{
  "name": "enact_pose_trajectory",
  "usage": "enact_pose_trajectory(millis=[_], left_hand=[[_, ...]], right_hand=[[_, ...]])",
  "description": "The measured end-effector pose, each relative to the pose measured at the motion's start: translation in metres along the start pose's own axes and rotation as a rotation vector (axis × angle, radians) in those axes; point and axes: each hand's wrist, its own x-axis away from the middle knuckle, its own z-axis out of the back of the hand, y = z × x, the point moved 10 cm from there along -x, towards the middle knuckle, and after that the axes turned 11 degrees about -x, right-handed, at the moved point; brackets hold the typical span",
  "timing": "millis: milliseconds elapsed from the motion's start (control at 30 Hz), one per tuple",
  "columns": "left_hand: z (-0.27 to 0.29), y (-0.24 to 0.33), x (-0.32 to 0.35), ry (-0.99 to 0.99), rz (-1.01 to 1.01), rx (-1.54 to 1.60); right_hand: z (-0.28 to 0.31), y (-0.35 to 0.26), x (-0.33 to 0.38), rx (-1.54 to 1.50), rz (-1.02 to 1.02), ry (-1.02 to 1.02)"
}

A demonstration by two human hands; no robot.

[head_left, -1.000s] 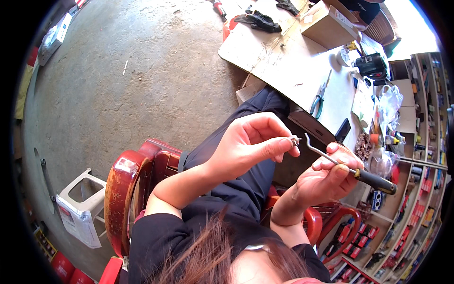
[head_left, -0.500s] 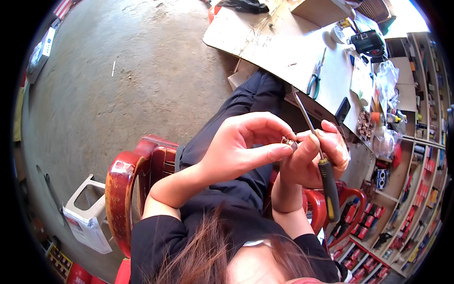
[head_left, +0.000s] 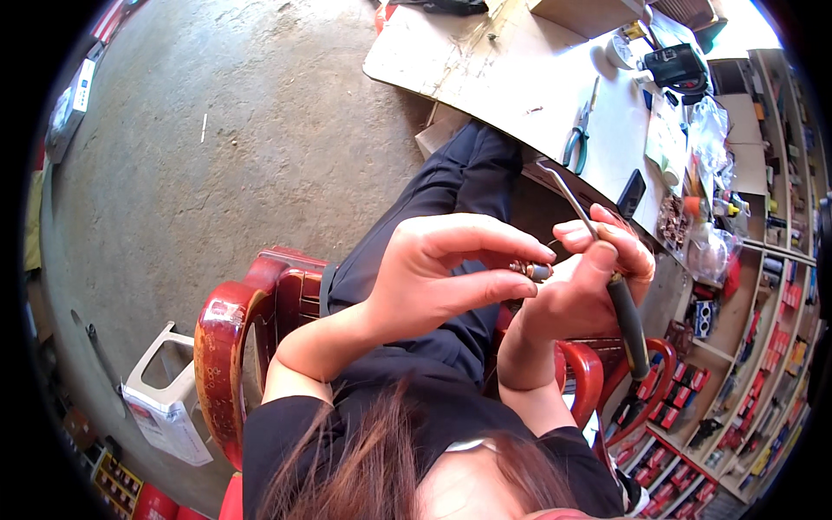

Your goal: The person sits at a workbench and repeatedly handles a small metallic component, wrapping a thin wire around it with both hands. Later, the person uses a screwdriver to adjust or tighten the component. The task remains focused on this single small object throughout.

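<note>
My left hand (head_left: pixel 429 264) is closed in a pinch, thumb and forefinger gripping a small cylindrical metal part (head_left: pixel 537 271) with copper-coloured bits at one end. Close by on its right, my right hand (head_left: pixel 572 295) is wrapped round a hook pick (head_left: pixel 631 325). The pick has a dark handle with a yellowish band near its butt and a thin metal shaft. That shaft points up and away, bent at its tip. A fine wire seems to run near the right fingers, too thin to follow. Both hands are above my lap, apart from each other.
A white-topped table (head_left: pixel 485 74) ahead holds pliers (head_left: pixel 578 139), a black phone (head_left: pixel 632 192) and a pile of small copper-coloured parts (head_left: pixel 672 222). Shelves of packages (head_left: pixel 763 347) line the right. A red wooden chair (head_left: pixel 221 347) surrounds me; a pale stool (head_left: pixel 165 381) stands left.
My right hand has shifted slightly right with the hook pick, away from my left hand. The small metal part now shows more fully, and the pick's bent tip is in clearer view.
</note>
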Motion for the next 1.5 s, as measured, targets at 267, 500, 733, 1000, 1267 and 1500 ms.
enact_pose_trajectory(millis=[267,500,733,1000,1267,1500], left_hand=[[0.011,0.019,0.002,0.074,-0.263,-0.232],[0.013,0.031,0.003,0.107,-0.341,-0.460],[0.013,0.038,0.001,0.192,-0.371,-0.507],[0.015,0.043,-0.001,0.221,-0.408,-0.559],[0.015,0.044,0.002,0.226,-0.441,-0.559],[0.013,0.048,0.000,0.210,-0.475,-0.564]], right_hand=[[0.013,-0.010,-0.003,-0.104,-0.028,-0.120],[0.018,-0.012,0.004,-0.027,-0.168,-0.140],[0.009,-0.023,0.004,0.018,-0.045,-0.286],[-0.001,-0.038,0.006,0.091,0.003,-0.389],[-0.006,-0.035,0.006,0.012,-0.073,-0.500],[-0.008,-0.041,0.005,0.008,-0.064,-0.539]])
